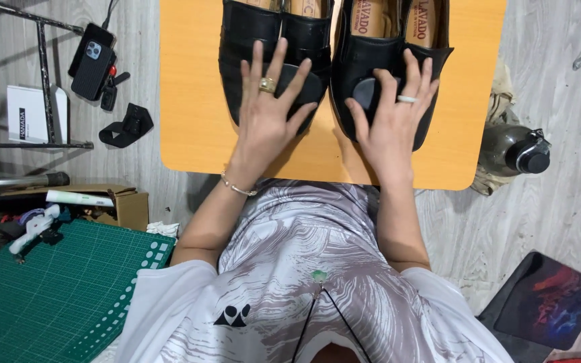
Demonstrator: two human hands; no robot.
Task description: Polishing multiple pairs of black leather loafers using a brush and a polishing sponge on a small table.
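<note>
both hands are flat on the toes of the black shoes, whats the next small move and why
Probably curl the fingers to grip each shoe by its toe. The left hand lies spread and flat on the left black shoe, the right hand likewise on the right black shoe; neither is grasping. Both shoes sit side by side on the orange table, toes toward the person.
</note>
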